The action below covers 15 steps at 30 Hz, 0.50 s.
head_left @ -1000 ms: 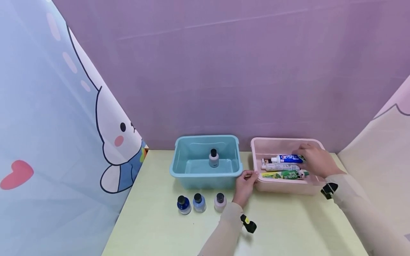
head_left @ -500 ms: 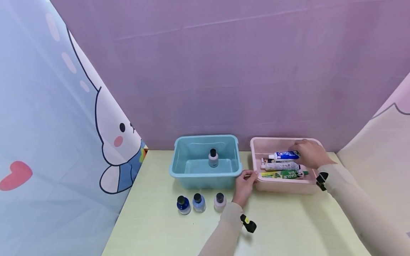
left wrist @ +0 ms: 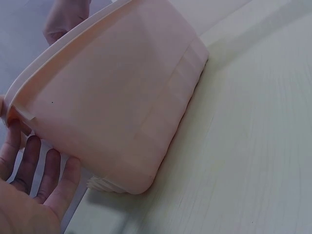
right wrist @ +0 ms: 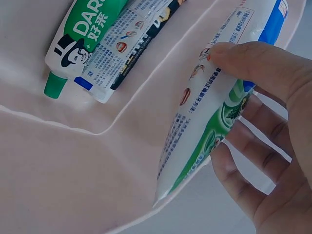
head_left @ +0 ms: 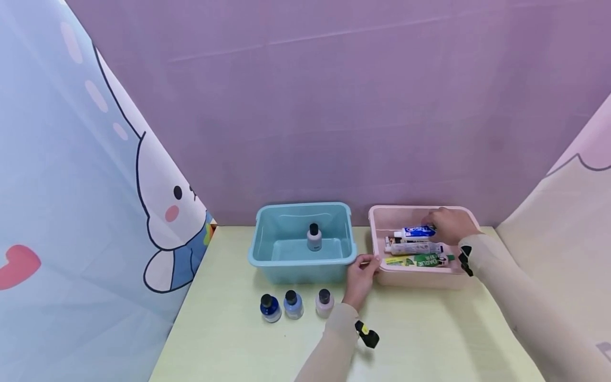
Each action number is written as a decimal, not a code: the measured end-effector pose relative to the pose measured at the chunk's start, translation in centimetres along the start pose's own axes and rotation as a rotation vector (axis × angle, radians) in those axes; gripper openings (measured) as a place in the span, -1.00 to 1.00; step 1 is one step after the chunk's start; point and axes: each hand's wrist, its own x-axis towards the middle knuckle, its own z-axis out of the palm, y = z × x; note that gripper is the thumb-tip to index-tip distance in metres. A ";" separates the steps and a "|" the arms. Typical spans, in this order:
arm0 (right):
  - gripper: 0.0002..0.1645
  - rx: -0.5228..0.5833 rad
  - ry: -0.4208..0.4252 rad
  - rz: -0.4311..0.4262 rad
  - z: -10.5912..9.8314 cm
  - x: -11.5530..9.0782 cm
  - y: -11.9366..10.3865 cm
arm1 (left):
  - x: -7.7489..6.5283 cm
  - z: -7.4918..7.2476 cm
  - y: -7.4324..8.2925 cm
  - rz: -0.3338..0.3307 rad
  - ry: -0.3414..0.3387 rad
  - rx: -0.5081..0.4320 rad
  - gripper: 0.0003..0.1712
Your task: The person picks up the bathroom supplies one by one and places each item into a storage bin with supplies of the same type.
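Nearest, table (head_left: 224,339), front edge cut off, and two sleeves (head_left: 329,345), likewise cropped. Left of centre, three black-capped bottles (head_left: 293,306) upright, labels too small to read. Beyond, left hand (head_left: 359,280) pinching the pink basket (head_left: 420,278) by the rim at its near left corner, thumb mostly out of the left wrist view. Near the table's far edge, teal basket (head_left: 305,271), one pale bottle (head_left: 314,241) standing inside. In the pink one, nearest first: green Darlie tube (head_left: 425,260), white tube (head_left: 414,248), dark-patterned item (head_left: 392,241) mostly hidden behind. Farther, right hand (head_left: 450,225) pinching a blue-and-white toothpaste tube (head_left: 416,232), cap end cropped in the right wrist view, crimped end hidden from overhead. Behind, purple curtain (head_left: 334,106).
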 end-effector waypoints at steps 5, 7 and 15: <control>-0.59 0.020 -0.018 0.001 0.2 0.5 0.5 | 0.0 0.1 0.0 -0.010 0.008 0.012 -0.77; -0.60 0.032 -0.026 0.009 0.3 0.7 0.7 | 0.0 0.1 0.1 -0.010 0.010 0.017 -0.77; -0.59 0.055 -0.074 0.027 0.4 1.2 1.0 | -0.2 0.1 0.2 -0.036 0.009 0.036 -0.77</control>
